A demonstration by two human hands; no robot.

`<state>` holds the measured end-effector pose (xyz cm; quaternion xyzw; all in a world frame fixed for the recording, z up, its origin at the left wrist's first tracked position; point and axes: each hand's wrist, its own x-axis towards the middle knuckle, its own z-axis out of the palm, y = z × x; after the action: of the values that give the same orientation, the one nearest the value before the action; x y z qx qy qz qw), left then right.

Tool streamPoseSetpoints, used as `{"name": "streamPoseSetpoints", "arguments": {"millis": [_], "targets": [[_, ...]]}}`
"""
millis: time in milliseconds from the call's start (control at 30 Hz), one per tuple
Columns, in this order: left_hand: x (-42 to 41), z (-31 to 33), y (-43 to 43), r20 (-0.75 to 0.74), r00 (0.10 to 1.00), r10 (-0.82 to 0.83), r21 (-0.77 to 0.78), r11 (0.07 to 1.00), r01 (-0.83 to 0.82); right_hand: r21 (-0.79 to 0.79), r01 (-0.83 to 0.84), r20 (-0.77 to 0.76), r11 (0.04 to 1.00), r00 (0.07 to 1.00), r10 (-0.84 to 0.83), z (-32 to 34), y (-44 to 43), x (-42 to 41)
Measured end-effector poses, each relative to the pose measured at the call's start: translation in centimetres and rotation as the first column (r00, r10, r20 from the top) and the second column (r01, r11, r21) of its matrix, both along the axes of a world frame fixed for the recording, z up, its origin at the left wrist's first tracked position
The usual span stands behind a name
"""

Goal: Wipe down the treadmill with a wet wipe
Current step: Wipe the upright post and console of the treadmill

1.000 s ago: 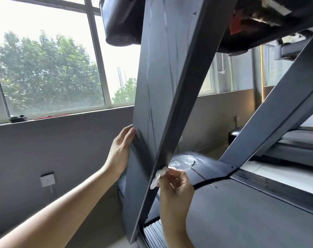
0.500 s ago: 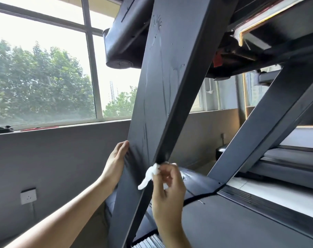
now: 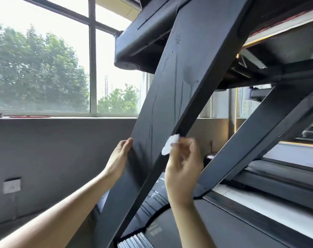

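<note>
Right hand: the right hand (image 3: 183,164), lower centre of the frame, is blurred; its curled fingers pinch a small crumpled white wet wipe (image 3: 170,144) at the fingertips.
Wet wipe: it sits just above the right hand, pressed against the right edge of the wide slanted matte-black treadmill upright (image 3: 170,97), at mid-height in the frame.
Left hand: the left hand (image 3: 118,160), left of centre, holds the left edge of the same upright, its fingers lying fairly straight along that edge and the thumb tip showing at the front; the forearm runs in from the lower left corner.
Upright: it leans from the bottom centre up toward the top right, with thin drip streaks down its face.
Treadmill base: the dark plastic motor cover (image 3: 153,199) shows pale streaks between the upright and the right forearm; the dark grey running belt (image 3: 229,228) fills the lower right.
Second upright: a matching black slanted post (image 3: 263,129) stands right of centre, behind the right hand.
Console: the black underside of the console (image 3: 134,49) hangs at the top centre.
Wall: a grey wall (image 3: 54,149) with a white wall socket (image 3: 11,185) lies at the left.
Window: a metal-framed window (image 3: 92,68) at the upper left shows green trees.
</note>
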<state>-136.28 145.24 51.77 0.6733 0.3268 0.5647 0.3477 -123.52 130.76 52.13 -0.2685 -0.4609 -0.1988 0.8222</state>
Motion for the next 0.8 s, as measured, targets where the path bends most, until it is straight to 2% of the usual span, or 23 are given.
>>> {"name": "streamPoseSetpoints", "arguments": {"millis": [67, 133, 233, 300, 367, 433, 533, 600, 700, 800], "targets": [[-0.1, -0.1, 0.2, 0.006, 1.000, -0.022, -0.003, 1.000, 0.022, -0.105, -0.030, 0.032, 0.994, 0.999, 0.033, -2.9, 0.8, -1.1], [-0.4, -0.2, 0.4, -0.006, 0.999, -0.032, 0.011, 0.999, 0.032, -0.113, -0.026, 0.055, 0.993, 0.998, 0.032, -1.9, 0.7, -1.1], [-0.8, 0.0, 0.9, -0.051, 0.998, -0.031, 0.022, 0.999, 0.032, 0.083, 0.051, 0.065, 0.995, 0.996, -0.057, 5.1, -1.6, 0.3], [-1.2, 1.0, 1.0, -0.105, 0.994, -0.015, 0.024, 1.000, 0.018, 0.202, 0.147, 0.012, 0.968, 0.988, -0.153, 9.7, -3.6, 1.8], [-1.3, 3.2, 0.4, -0.131, 0.991, 0.015, 0.094, 0.996, -0.003, 0.258, 0.162, -0.043, 0.952, 0.987, -0.157, 11.5, -4.4, 2.7], [-0.7, 6.5, -1.2, -0.073, 0.997, 0.038, 0.236, 0.972, -0.020, 0.230, 0.136, -0.045, 0.964, 0.991, -0.129, 9.9, -3.5, 2.1], [1.0, 11.9, -5.5, 0.027, 0.998, -0.050, 0.404, 0.914, 0.035, 0.086, 0.039, -0.037, 0.996, 0.999, -0.036, 4.6, -1.3, -0.2], [2.1, 14.4, -8.2, 0.061, 0.991, -0.116, 0.476, 0.876, 0.073, 0.058, 0.037, -0.066, 0.998, 0.997, -0.033, 3.6, -1.1, -0.5], [3.0, 16.2, -10.2, 0.096, 0.984, -0.152, 0.479, 0.873, 0.088, 0.107, 0.123, -0.073, 0.987, 0.991, -0.115, 8.8, -3.5, 0.7], [3.2, 16.6, -9.8, 0.125, 0.967, -0.221, 0.395, 0.905, 0.156, 0.227, 0.179, -0.102, 0.957, 0.982, -0.159, 16.4, -7.2, 3.0]]}}
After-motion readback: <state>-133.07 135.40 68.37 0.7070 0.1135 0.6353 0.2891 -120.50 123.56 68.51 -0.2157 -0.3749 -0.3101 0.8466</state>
